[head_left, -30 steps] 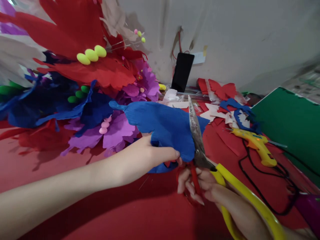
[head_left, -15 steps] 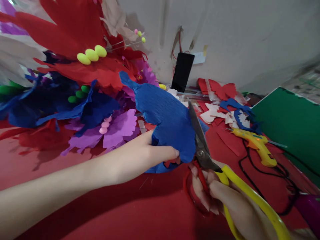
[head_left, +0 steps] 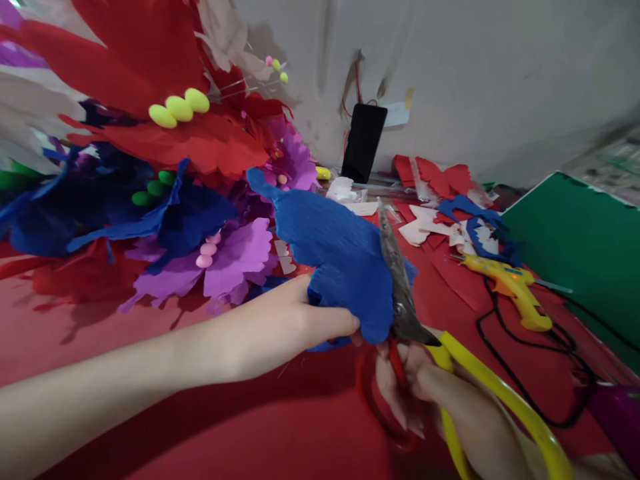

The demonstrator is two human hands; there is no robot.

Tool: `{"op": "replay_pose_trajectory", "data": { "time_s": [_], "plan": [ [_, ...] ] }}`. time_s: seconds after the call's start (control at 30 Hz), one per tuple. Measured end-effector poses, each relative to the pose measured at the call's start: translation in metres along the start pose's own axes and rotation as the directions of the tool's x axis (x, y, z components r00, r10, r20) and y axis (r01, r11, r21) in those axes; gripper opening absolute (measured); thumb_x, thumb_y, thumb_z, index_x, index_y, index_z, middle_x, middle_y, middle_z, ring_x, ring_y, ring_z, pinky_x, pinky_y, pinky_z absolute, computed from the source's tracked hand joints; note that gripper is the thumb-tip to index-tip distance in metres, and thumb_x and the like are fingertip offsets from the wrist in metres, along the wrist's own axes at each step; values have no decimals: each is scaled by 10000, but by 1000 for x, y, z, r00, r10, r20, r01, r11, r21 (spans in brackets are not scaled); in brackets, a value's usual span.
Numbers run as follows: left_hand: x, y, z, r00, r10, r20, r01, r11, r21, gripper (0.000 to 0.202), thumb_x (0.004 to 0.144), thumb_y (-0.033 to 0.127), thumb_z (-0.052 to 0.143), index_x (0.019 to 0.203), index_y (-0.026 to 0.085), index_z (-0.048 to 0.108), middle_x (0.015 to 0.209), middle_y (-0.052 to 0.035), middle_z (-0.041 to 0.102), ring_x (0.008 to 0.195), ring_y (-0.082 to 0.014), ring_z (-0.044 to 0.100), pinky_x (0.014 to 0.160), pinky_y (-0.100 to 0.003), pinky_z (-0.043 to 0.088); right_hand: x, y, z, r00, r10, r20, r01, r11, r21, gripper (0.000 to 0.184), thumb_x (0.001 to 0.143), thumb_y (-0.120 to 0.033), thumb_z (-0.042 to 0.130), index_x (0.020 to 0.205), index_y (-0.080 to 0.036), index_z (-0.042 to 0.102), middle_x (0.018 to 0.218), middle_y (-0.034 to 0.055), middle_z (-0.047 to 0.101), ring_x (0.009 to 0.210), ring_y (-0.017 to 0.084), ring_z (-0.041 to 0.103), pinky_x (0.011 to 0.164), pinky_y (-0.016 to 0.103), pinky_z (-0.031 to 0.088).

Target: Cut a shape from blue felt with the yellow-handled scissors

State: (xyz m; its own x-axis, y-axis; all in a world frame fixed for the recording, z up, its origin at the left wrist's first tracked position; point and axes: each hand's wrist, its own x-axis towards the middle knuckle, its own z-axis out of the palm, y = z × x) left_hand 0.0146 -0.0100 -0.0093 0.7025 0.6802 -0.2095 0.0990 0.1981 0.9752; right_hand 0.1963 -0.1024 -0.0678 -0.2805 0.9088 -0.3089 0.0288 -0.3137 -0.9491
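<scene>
My left hand (head_left: pixel 300 320) pinches a blue crepe paper piece (head_left: pixel 340 257) between thumb and fingers. One scalloped edge and a narrow tail at its upper left show the outline of a wing. In my right hand (head_left: pixel 435 393) is a pair of scissors (head_left: pixel 403 293) with one red and one yellow handle. Their dark blades stand along the right edge of the paper and look nearly closed. More blue paper shows beneath my left hand. The fingers of my left hand behind the paper are hidden.
Paper butterflies in red (head_left: pixel 200 150), blue (head_left: pixel 125 200) and purple (head_left: pixel 245 260) crowd the left. A yellow glue gun (head_left: pixel 515 287) with a black cord lies right, near paper scraps (head_left: pixel 425 227). A phone (head_left: pixel 364 143) leans at the wall; a green board (head_left: pixel 575 247) stands right.
The blue paper has dropped slightly and tilted in my left hand. The scissors have shifted a little left and down, and their blades look closer together.
</scene>
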Motion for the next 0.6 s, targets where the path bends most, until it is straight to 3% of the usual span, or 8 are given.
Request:
{"op": "replay_pose_trajectory", "data": {
  "time_s": [0.1, 0.2, 0.3, 0.37, 0.6],
  "plan": [
    [2, 0, -1, 999, 5, 54, -8, 999, 41, 130, 632, 168, 520, 510, 200, 550, 539, 66, 553, 624, -112, 503, 568, -165, 395, 0, 4, -3, 999, 14, 43, -14, 1000, -10, 360, 823, -407, 415, 563, -164, 473, 468, 4, 427, 422, 77, 378, 430, 212, 312],
    [2, 0, -1, 992, 21, 122, -29, 997, 67, 163, 656, 141, 485, 535, 196, 580, 567, 73, 573, 648, -97, 507, 598, -156, 399, 5, 3, 1, 996, -4, 85, 3, 1000, 16, 323, 775, -425, 453, 603, -156, 505, 512, 19, 484, 442, 87, 426, 433, 212, 334],
    [1, -2, 0, 980, -1, 201, -17, 996, 89, 207, 701, 165, 454, 574, 204, 613, 559, 65, 589, 657, -107, 538, 651, -183, 420, 8, 0, 7, 999, -35, -19, 36, 997, 65, 235, 791, -334, 412, 765, -159, 568, 680, 44, 548, 568, 95, 458, 563, 222, 408],
    [1, -3, 0, 976, -21, 219, -7, 992, 123, 208, 712, 186, 451, 593, 206, 620, 580, 58, 607, 657, -117, 551, 660, -204, 427, 7, 0, 10, 999, -25, -32, 27, 998, 62, 234, 782, -313, 401, 799, -165, 582, 690, 47, 547, 565, 97, 446, 573, 228, 416],
    [2, 0, 1, 987, 24, 161, -67, 962, 264, 162, 690, 123, 462, 627, 199, 591, 692, 74, 628, 711, -105, 547, 642, -174, 400, 1, 2, -5, 992, -2, -122, -8, 997, -82, 309, 783, -312, 384, 522, -169, 467, 483, 23, 424, 427, 99, 392, 399, 219, 350]
  ]
}}
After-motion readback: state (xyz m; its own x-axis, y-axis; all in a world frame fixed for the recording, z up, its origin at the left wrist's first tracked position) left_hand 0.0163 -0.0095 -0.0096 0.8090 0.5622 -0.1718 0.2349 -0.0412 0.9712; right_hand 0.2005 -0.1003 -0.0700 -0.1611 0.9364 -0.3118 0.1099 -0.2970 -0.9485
